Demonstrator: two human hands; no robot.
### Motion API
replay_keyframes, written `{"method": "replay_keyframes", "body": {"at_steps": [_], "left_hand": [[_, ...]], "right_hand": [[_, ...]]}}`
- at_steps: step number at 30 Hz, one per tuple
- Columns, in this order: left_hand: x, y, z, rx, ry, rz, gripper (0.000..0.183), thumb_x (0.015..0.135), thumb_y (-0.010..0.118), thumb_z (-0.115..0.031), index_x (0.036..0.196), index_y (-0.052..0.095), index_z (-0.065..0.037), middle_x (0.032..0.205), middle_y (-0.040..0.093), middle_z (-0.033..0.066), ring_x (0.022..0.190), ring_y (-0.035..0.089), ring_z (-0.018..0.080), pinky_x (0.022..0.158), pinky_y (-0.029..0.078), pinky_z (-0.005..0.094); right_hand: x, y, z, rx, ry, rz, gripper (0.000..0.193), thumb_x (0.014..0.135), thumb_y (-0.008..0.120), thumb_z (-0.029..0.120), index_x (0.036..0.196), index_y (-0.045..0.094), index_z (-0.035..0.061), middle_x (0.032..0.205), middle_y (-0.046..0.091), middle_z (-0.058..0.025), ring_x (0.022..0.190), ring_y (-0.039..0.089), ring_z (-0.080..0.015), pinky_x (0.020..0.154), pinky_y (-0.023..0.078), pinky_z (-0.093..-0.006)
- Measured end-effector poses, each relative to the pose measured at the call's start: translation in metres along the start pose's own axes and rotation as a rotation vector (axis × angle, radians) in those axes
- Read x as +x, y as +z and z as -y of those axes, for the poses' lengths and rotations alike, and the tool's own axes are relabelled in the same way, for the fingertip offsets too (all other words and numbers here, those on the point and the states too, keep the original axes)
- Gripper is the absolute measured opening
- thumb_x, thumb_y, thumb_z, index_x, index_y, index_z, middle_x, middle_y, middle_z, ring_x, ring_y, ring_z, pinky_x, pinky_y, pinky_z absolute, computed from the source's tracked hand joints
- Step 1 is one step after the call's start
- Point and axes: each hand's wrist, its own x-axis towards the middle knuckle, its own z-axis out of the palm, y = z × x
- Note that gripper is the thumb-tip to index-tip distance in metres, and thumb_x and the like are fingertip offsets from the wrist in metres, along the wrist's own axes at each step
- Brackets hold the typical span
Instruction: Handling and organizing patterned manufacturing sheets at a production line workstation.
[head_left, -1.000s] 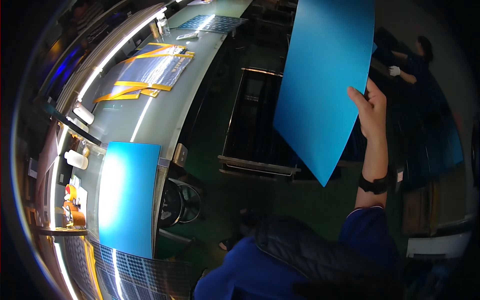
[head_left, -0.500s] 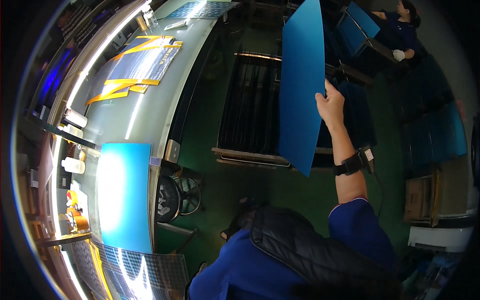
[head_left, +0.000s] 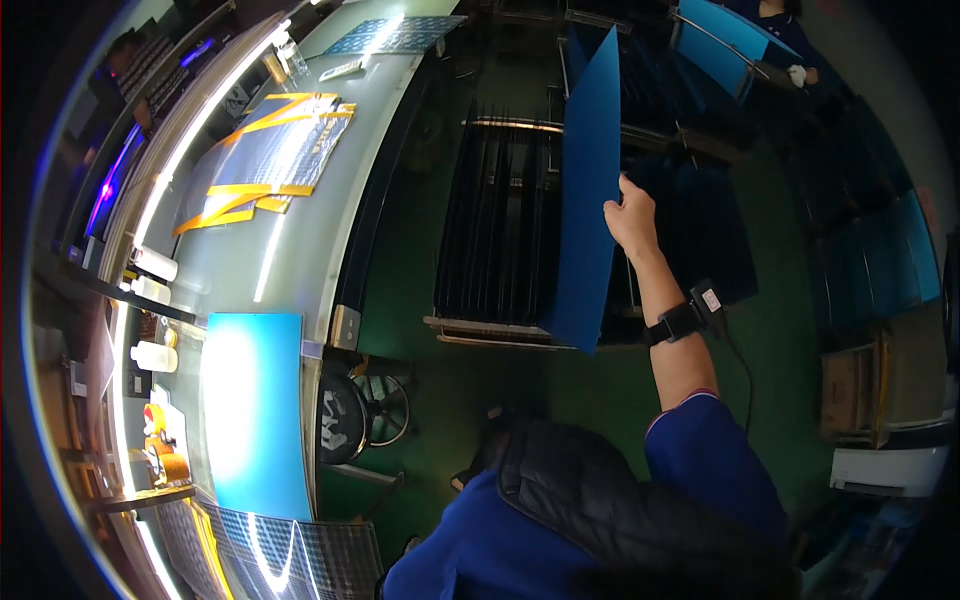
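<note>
My right hand (head_left: 632,217) is closed on the right edge of a large blue sheet (head_left: 590,190), thumb on the near face. The sheet stands upright, nearly edge-on, at the right side of a rack (head_left: 490,325) filled with several dark upright sheets (head_left: 495,215). Its lower end reaches the rack's near rail; whether it sits in a slot I cannot tell. A dark strap (head_left: 672,325) with a small box circles my right wrist. My left hand is out of view; only its blue sleeve (head_left: 450,540) shows. Another blue sheet (head_left: 285,420) lies flat on the glossy bench (head_left: 345,180) to the left.
Orange-edged patterned sheets (head_left: 265,160) lie farther up the bench; a dark gridded panel (head_left: 330,550) is at its near end. A round stool (head_left: 343,420) stands by the bench. At the far right, a co-worker's gloved hand (head_left: 797,75) is near another rack's blue sheet (head_left: 715,45). Cardboard boxes (head_left: 850,395) stand right.
My right hand and the blue sheet have moved left, and the sheet's upper end is lower, closer against the rack. The co-worker has shifted toward the top edge of the view.
</note>
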Motion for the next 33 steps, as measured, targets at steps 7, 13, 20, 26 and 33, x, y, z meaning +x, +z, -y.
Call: {"method": "replay_keyframes", "body": {"at_steps": [7, 13, 20, 26, 33], "left_hand": [[0.0, -0.004, -0.008, 0.013, -0.01, -0.026, 0.013, 0.087, 0.049, -0.005, 0.091, 0.06, -0.001, 0.085, 0.06, 0.007, 0.077, 0.056, 0.0196, 0.07, 0.046, 0.0304], [-0.002, -0.009, -0.011, 0.032, -0.029, -0.043, 0.015, 0.087, 0.048, -0.004, 0.093, 0.061, -0.001, 0.087, 0.061, 0.008, 0.079, 0.057, 0.0206, 0.072, 0.047, 0.031], [-0.007, -0.014, -0.012, 0.066, -0.045, -0.056, 0.017, 0.086, 0.048, -0.003, 0.095, 0.062, 0.0, 0.09, 0.062, 0.0091, 0.082, 0.059, 0.0219, 0.074, 0.047, 0.0318], [-0.01, -0.014, -0.015, 0.069, -0.043, -0.084, 0.019, 0.086, 0.047, -0.001, 0.097, 0.062, 0.001, 0.092, 0.063, 0.0101, 0.084, 0.06, 0.023, 0.075, 0.048, 0.0324], [-0.017, -0.017, -0.017, 0.081, -0.034, -0.118, 0.022, 0.085, 0.047, 0.0, 0.1, 0.063, 0.001, 0.095, 0.065, 0.0112, 0.087, 0.062, 0.0243, 0.077, 0.049, 0.0332]], "right_hand": [[0.04, 0.012, 0.006, 0.021, 0.006, 0.102, 0.056, 0.071, 0.049, -0.003, 0.127, 0.046, -0.0058, 0.114, 0.055, -0.0302, 0.104, 0.057, -0.0378, 0.092, 0.045, -0.0366], [0.074, 0.04, -0.02, -0.073, -0.047, 0.038, 0.052, 0.069, 0.048, -0.002, 0.121, 0.051, -0.0081, 0.106, 0.059, -0.0294, 0.088, 0.064, -0.0352, 0.08, 0.05, -0.0337], [0.076, 0.048, 0.005, -0.191, 0.014, 0.165, 0.05, 0.071, 0.054, 0.001, 0.121, 0.051, -0.0062, 0.118, 0.053, -0.0288, 0.112, 0.051, -0.0384, 0.096, 0.043, -0.0382], [0.094, 0.059, -0.01, -0.203, 0.026, 0.156, 0.051, 0.072, 0.057, 0.003, 0.121, 0.051, -0.0062, 0.119, 0.053, -0.0271, 0.112, 0.052, -0.0384, 0.096, 0.043, -0.0401], [0.101, 0.064, -0.012, -0.055, 0.016, 0.255, 0.083, 0.079, 0.065, 0.033, 0.14, 0.021, -0.001, 0.136, 0.034, -0.0293, 0.117, 0.048, -0.0392, 0.096, 0.043, -0.0406]]}}
